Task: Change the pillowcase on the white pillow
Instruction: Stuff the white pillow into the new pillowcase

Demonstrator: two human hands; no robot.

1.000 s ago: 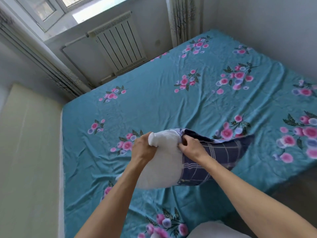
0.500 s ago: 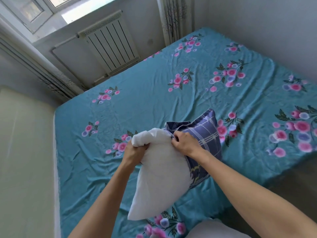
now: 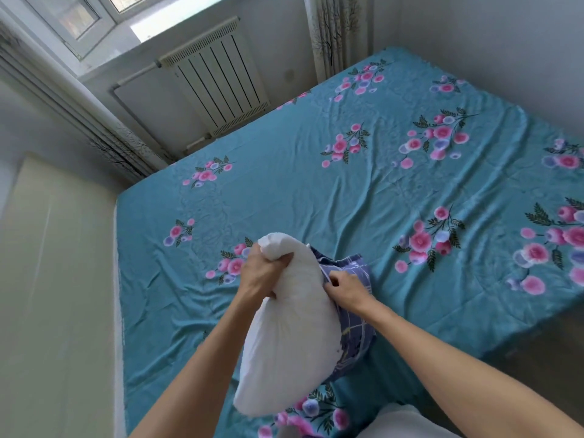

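Hanging from the person's left hand [image 3: 264, 275], the soft white fabric pillow [image 3: 292, 336] droops in a plump teardrop, its top corner bunched tight inside curled fingers and its lower end dangling just above the near edge of the bed. Most of the pillow is bare: smooth and slightly creased near the grip. Along its right side clings the blue-and-white checked cotton pillowcase [image 3: 354, 324], crumpled and peeled back so that only a rumpled strip of it shows from behind the white bulk. The right hand [image 3: 346, 290] pinches the edge of this pillowcase between curled fingers and thumb, just beside the pillow's flank. Both forearms reach in from below, bare.

Under all this spreads the teal bed sheet with pink and lilac flower sprays [image 3: 363, 191], wrinkled in long shallow folds. To the left runs a pale cream padded panel [image 3: 57, 279]. Beyond the far edge of the bed stands a white ribbed wall radiator [image 3: 218, 77] beneath a white-framed window [image 3: 94, 17], with pale patterned curtains [image 3: 341, 33] hanging at the corner.
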